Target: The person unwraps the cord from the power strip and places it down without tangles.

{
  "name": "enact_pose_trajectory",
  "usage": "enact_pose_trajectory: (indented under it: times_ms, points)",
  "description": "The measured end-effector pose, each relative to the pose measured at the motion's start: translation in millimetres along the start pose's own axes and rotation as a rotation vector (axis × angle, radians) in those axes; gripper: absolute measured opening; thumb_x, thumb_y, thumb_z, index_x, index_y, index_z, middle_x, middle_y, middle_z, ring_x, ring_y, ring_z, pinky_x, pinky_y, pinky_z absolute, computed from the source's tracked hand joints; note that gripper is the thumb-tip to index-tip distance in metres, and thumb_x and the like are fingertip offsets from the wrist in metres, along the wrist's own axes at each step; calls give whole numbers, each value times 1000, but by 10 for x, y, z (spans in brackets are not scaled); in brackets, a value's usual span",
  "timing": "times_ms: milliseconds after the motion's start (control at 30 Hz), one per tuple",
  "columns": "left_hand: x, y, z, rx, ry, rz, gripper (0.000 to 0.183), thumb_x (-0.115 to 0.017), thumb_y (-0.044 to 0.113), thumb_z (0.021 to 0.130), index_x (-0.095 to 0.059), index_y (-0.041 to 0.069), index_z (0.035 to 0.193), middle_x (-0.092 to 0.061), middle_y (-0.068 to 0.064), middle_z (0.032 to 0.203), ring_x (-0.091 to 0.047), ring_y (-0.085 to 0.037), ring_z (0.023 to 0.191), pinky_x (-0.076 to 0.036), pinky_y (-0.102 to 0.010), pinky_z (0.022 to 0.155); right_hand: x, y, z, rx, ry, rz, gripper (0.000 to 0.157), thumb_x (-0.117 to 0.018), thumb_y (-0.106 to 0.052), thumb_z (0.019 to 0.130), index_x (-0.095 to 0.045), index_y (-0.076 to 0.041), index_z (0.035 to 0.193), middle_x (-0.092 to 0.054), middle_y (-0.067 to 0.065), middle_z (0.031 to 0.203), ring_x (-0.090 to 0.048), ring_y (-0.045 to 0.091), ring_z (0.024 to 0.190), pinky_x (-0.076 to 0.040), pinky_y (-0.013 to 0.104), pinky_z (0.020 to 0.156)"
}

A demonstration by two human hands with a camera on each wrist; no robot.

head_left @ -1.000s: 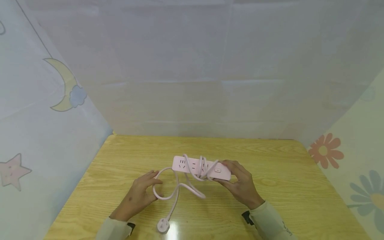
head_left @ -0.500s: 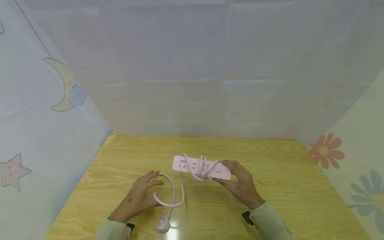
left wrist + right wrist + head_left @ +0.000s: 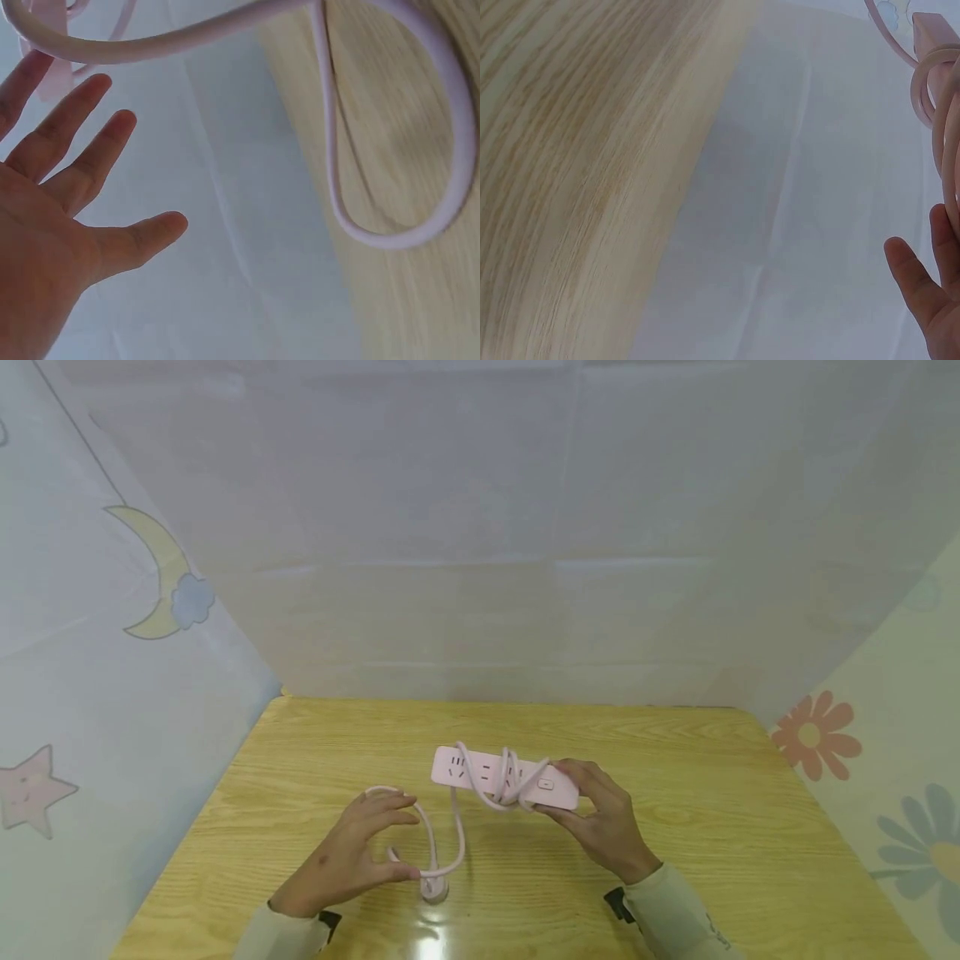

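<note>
A pink power strip, its own cord wound several times round it, is held at the switch end by my right hand, thumb below and fingers above. To its left, my left hand has its fingers spread, with the loose cord running by the thumb and behind the fingers. In the left wrist view those fingers are mostly straight, and one fingertip touches the cord. The plug is near the left thumb, partly behind the cord. The right wrist view catches only part of the right hand.
Beneath the hands is a wooden table with a glare spot near its front edge. A pale sheet rises behind it. Patterned sheets stand at both sides, with a moon on the left and flowers on the right.
The small cord loop by the left hand has widened and shifted. The plug has moved away from the front edge and slightly right. My left hand has edged right; my right hand keeps its hold.
</note>
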State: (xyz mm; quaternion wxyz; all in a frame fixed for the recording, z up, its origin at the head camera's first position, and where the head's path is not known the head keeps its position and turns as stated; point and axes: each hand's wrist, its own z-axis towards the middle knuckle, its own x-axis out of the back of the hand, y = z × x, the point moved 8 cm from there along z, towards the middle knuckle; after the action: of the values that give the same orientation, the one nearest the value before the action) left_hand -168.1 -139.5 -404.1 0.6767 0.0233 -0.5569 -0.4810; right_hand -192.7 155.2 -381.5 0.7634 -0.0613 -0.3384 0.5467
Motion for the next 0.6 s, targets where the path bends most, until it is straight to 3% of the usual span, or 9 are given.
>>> enact_pose_trajectory:
  times_ms: [167,333,433,600]
  points:
    - [-16,130,66,-44,-4,21,50,-83,49,74,-72,19,112,-66,3,127,-57,-22,121,-30,-64,106,0,14,-10,-17,-4,-2,56,-68,-43,91,-63,4,120,-65,15,113,-64,20,99,-53,15,82]
    - [-53,300,122,-143,42,154,42,-85,47,73,-76,16,100,-71,1,115,-64,-17,109,-27,-53,105,-3,21,-16,-9,-3,1,55,-68,-41,92,-63,5,121,-65,17,112,-65,21,99,-53,14,82]
    - [-93,361,135,-156,59,226,41,-84,50,74,-77,16,97,-73,1,110,-66,-18,106,-29,-58,106,-5,26,-17,-15,-6,-9,56,-68,-43,91,-63,5,120,-65,16,112,-65,22,99,-53,14,82]
    - [-187,396,148,-113,14,280,38,-82,51,76,-77,18,94,-74,3,106,-66,-21,108,-33,-74,100,-13,41,-27,-27,-12,-11,57,-68,-44,91,-63,4,120,-65,15,113,-64,21,100,-52,14,83]
